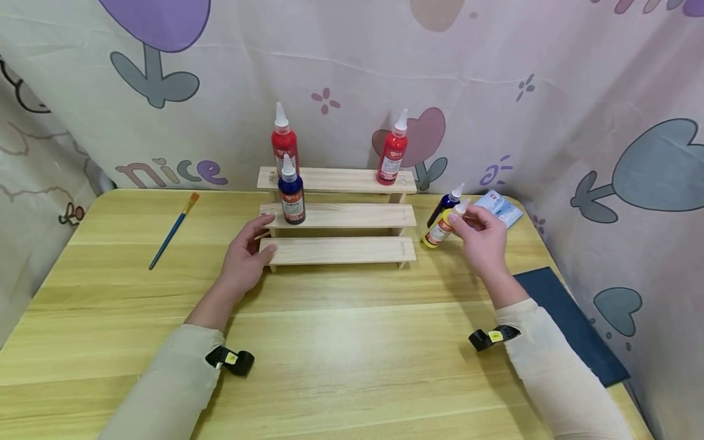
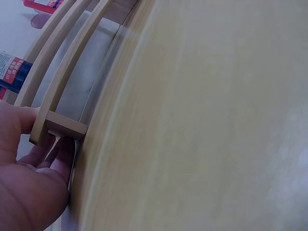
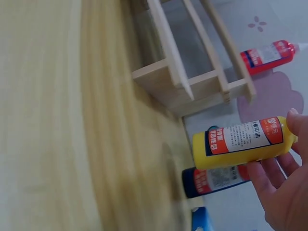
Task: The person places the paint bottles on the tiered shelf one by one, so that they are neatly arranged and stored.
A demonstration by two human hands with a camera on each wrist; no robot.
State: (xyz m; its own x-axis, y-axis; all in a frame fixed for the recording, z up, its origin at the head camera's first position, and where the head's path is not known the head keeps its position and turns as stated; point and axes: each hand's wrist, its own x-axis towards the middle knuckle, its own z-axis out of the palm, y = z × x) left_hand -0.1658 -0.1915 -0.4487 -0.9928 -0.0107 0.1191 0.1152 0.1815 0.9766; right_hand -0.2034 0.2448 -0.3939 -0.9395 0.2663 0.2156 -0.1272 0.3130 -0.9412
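A three-step wooden rack (image 1: 341, 250) stands at the back of the table. My left hand (image 1: 245, 253) grips its left end, the thumb on the lowest step and fingers at the middle one. In the left wrist view, fingers (image 2: 62, 159) curl under the lowest step's end. My right hand (image 1: 484, 235) pinches a yellow ink bottle (image 3: 240, 142) near its white nozzle, tilted, right of the rack. Just behind it stands a dark blue bottle (image 3: 211, 180). Two red bottles (image 1: 392, 157) (image 1: 284, 142) are on the top step, and another blue bottle (image 1: 293, 198) is on the middle step's left.
A paintbrush (image 1: 175, 232) with a blue handle lies at the left. Behind the right hand is a light blue packet (image 1: 506, 208). A dark flat mat (image 1: 572, 324) lies along the right edge, partly under the right sleeve. Patterned curtain (image 1: 341, 73) hangs behind the table.
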